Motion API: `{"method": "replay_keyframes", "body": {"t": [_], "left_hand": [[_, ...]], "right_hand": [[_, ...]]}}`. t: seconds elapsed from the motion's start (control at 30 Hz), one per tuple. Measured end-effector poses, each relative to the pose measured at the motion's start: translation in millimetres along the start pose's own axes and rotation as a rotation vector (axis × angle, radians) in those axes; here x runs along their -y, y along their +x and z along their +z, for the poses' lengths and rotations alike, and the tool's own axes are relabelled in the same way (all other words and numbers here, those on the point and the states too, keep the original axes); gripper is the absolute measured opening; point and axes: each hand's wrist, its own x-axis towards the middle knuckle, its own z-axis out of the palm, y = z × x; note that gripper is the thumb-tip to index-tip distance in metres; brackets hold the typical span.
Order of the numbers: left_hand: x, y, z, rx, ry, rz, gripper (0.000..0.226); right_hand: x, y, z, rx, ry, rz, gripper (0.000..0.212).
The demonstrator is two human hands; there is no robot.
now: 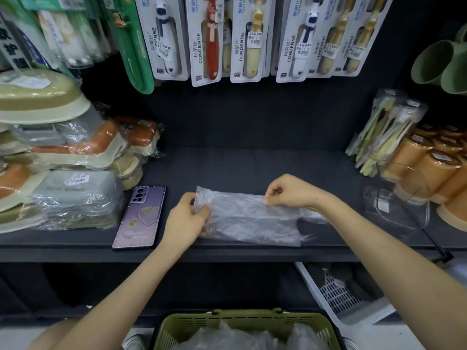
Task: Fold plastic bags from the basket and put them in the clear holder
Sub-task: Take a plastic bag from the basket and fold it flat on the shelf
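Pinching plastic bag (252, 218) in left hand (185, 218), right hand (288, 192) grip, crumpled bags (227, 337) in basket (247, 320)

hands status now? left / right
Left hand: grips the left end of the plastic bag on the shelf.
Right hand: pinches the bag's top edge.

Thin, crinkled clear plastic bag (249, 218) lies on matt dark shelf (252, 168); phone (141, 215) glossy.

toothbrush packs (242, 41): "CONDENSE" | price stickers (255, 39): digits unreadable
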Motion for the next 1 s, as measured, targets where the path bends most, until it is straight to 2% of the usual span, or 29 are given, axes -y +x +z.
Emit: {"method": "replay_keyframes", "body": {"t": [0.07, 0.1, 0.17, 0.23, 0.3, 0.4, 0.47, 0.7, 0.8, 0.87, 0.93, 1.0], "left_hand": [[2, 1, -1, -0.122, 0.354, 0.133, 0.027], [2, 1, -1, -0.225, 0.532, 0.242, 0.032], [4, 2, -1, -0.329, 0.750, 0.504, 0.037], [9, 6, 3, -0.284, 0.820, 0.683, 0.041], [14, 9, 9, -0.110, 0.844, 0.751, 0.046], [15, 10, 16, 0.163, 0.854, 0.694, 0.070], [17, 12, 18, 0.266, 0.913, 0.610, 0.088], [20, 11, 20, 0.298, 1.020, 0.516, 0.099], [21, 12, 21, 0.300, 1.067, 0.509, 0.115], [23, 13, 22, 0.302, 1.092, 0.497, 0.120], [24, 14, 24, 0.297, 1.090, 0.489, 0.119], [25, 15, 24, 0.301, 1.096, 0.483, 0.117]], "right_hand": [[-5, 12, 7, 0.018, -0.043, 0.021, 0.015], [-8, 16, 10, 0.024, -0.054, 0.028, 0.015], [-12, 20, 14, 0.022, -0.064, 0.042, 0.015], [-14, 22, 16, 0.011, -0.082, 0.044, 0.016], [-14, 24, 16, -0.004, -0.101, 0.043, 0.016], [-15, 25, 16, -0.022, -0.112, 0.043, 0.016], [-16, 26, 17, -0.030, -0.110, 0.036, 0.015], [-18, 26, 16, -0.005, -0.063, 0.056, 0.017], [-15, 15, 11, -0.036, -0.025, 0.039, 0.013], [-12, 4, 16, -0.178, -0.210, 0.011, 0.032], [-6, -8, 41, -0.377, -0.443, -0.102, 0.044], [2, -15, 74, -0.459, -0.603, -0.209, 0.052]]}}
